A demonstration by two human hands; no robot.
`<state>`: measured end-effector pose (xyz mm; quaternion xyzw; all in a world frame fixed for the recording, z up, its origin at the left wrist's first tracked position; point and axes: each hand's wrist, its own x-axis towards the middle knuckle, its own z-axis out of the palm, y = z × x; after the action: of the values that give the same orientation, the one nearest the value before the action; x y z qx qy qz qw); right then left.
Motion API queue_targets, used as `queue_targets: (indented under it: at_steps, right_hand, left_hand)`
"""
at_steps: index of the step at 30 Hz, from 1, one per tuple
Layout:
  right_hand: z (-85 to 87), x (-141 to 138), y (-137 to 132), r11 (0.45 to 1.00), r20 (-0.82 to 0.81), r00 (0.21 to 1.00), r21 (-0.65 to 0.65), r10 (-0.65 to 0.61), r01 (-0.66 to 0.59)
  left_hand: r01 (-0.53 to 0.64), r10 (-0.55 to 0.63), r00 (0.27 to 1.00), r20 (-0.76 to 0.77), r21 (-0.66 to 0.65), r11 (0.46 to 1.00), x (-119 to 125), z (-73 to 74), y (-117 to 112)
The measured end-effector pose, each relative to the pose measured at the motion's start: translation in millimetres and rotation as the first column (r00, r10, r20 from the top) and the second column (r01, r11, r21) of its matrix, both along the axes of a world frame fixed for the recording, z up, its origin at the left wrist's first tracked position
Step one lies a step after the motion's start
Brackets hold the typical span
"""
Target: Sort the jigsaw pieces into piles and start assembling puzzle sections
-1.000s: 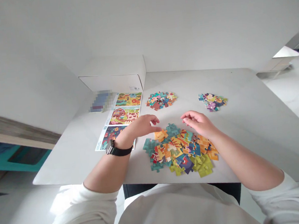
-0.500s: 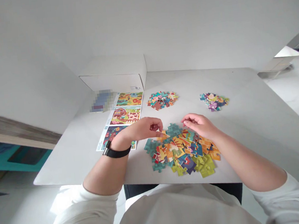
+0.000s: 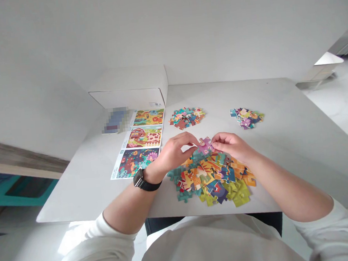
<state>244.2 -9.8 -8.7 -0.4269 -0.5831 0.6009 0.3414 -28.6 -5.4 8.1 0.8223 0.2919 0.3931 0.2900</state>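
A pink-purple puzzle piece (image 3: 205, 145) is held up between my two hands, over the far edge of a mixed pile of puzzle pieces (image 3: 211, 176). My right hand (image 3: 229, 145) pinches its right side between thumb and fingers. On the other side, my left hand (image 3: 182, 149) has its fingertips on the piece's left edge, thumb and forefinger forming a ring. The pile shows teal, orange, yellow, blue and green pieces lying loosely over one another. A black watch (image 3: 144, 180) is on my left wrist.
Beyond my hands lie two smaller heaps of pieces, one in the middle (image 3: 186, 117) and one to the right (image 3: 247, 118). Picture sheets (image 3: 144, 136) lie left, before a white box (image 3: 128, 98). A blurred-out item (image 3: 114, 120) is beside them. The white table (image 3: 295, 143) meets a wall behind.
The pink-purple piece now shows between my hands; earlier a teal piece lay visible there. My left hand has moved right, toward my right hand, uncovering more of the lowest picture sheet.
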Motion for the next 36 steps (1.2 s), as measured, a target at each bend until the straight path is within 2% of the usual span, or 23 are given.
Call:
queue_targets:
  at_steps: [2, 5, 9, 13, 16, 19, 22, 25, 31, 36]
  right_hand:
    - [-0.2, 0.3, 1.1, 0.999, 0.003, 0.999, 0.000, -0.039, 0.039]
    - [-0.5, 0.1, 1.4, 0.998, 0.019, 0.998, 0.007, -0.055, 0.055]
    - [-1.9, -0.5, 0.2, 0.999, 0.042, 0.999, 0.027, -0.034, 0.033]
    - [-4.5, -0.8, -0.2, 0.999, 0.053, 0.998, 0.037, -0.013, 0.011]
    - [-5.3, -1.3, 0.3, 0.999, 0.042, 0.999, 0.043, -0.015, 0.013]
    - [-4.1, -1.3, 0.8, 0.997, 0.011, 0.999, 0.056, -0.051, 0.050]
    - [-2.2, 0.1, 1.0, 0.994, 0.017, 0.997, 0.075, -0.080, 0.078]
    - [-2.7, 2.1, 1.1, 0.994, 0.046, 0.996, 0.083, -0.081, 0.077]
    - [-11.1, 5.2, 3.3, 0.993, 0.094, 0.993, 0.097, -0.072, 0.063]
    - [-12.4, 5.7, 6.4, 0.990, 0.110, 0.991, 0.126, -0.081, 0.067]
  left_hand:
    - [-0.080, 0.081, 0.997, 0.016, -0.087, 0.993, 1.7, -1.2, -0.4]
    - [-0.153, 0.164, 0.986, 0.019, -0.264, 0.952, 3.3, -2.9, -0.2]
    - [-0.073, 0.094, 0.995, 0.023, -0.470, 0.880, 3.9, -4.5, 0.7]
    - [-0.005, 0.050, 0.997, 0.061, -0.581, 0.814, 5.3, -5.3, 1.0]
    - [0.020, 0.068, 0.992, 0.106, -0.666, 0.746, 6.9, -5.7, 2.2]
    - [0.051, 0.143, 0.972, 0.188, -0.756, 0.652, 6.9, -6.7, 4.7]
    - [0.093, 0.244, 0.929, 0.278, -0.815, 0.572, 5.2, -7.6, 7.4]
    - [0.113, 0.304, 0.900, 0.312, -0.841, 0.529, 4.1, -7.8, 9.1]
    - [0.048, 0.430, 0.852, 0.298, -0.862, 0.504, 3.6, -10.9, 13.2]
    - [-0.042, 0.543, 0.798, 0.262, -0.874, 0.483, -1.7, -13.1, 29.1]
